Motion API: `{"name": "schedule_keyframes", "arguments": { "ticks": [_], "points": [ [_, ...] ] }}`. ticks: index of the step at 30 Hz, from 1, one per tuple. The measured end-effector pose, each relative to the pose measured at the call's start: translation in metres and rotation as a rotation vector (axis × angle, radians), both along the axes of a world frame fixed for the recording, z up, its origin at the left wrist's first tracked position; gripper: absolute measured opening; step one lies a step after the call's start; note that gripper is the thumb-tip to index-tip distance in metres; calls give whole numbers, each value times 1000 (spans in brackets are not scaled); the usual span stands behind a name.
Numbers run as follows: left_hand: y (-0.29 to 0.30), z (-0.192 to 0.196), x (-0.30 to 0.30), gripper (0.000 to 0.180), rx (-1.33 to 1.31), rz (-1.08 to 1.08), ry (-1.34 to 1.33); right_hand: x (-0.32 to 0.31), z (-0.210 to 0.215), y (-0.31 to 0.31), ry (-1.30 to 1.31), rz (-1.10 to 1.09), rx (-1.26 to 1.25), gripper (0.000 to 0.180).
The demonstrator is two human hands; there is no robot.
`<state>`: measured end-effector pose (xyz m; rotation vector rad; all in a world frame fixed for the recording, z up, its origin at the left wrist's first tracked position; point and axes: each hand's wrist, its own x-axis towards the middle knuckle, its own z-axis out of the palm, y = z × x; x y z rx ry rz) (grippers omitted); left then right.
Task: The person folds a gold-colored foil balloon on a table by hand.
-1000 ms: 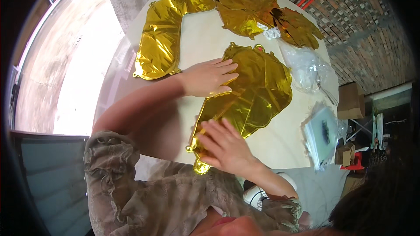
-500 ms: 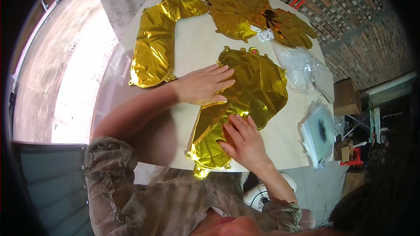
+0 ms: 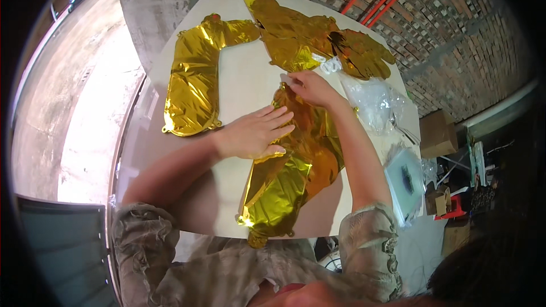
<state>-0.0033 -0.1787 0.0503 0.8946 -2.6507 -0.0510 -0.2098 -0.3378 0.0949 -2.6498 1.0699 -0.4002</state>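
Observation:
A flat, creased gold foil balloon [image 3: 278, 193] lies folded on the pale table before me, its lower end reaching the near edge. My left hand [image 3: 256, 132] is open and rests flat on its left side, fingers spread. At the balloon's far end, the fingers of my right hand [image 3: 311, 88] are closed in a pinch at the foil's top corner. A small pale bit shows at those fingertips, too small to name. My right forearm covers part of the balloon's right side.
An L-shaped gold foil balloon [image 3: 193, 74] lies at the left. More gold foil [image 3: 296, 28] is spread at the back, beside a white tie [image 3: 329, 65]. Clear plastic bags [image 3: 372, 102] and a stack of clear sleeves [image 3: 405, 179] line the right edge of the pale table [image 3: 242, 65].
My right hand has gone from the balloon's lower middle to its far top corner and closed there. My left hand stays flat on the foil. The view has shifted a little.

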Motion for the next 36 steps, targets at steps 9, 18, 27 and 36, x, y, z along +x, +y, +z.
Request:
{"name": "schedule_keyframes", "arguments": {
  "ticks": [9, 18, 27, 36],
  "points": [
    [-2, -8, 0, 60, -43, -27, 29, 10, 2, -16, 149, -6, 112, 22],
    [-3, -10, 2, 60, -66, -14, 29, 8, 2, -23, 153, 63, 167, 23],
    [-4, -12, 1, 62, -87, -23, 60, 11, 7, -23, 252, 54, 149, 24],
    [4, -12, 3, 61, -38, -32, 31, 15, 11, -16, 266, 45, 204, 22]
  ]
}}
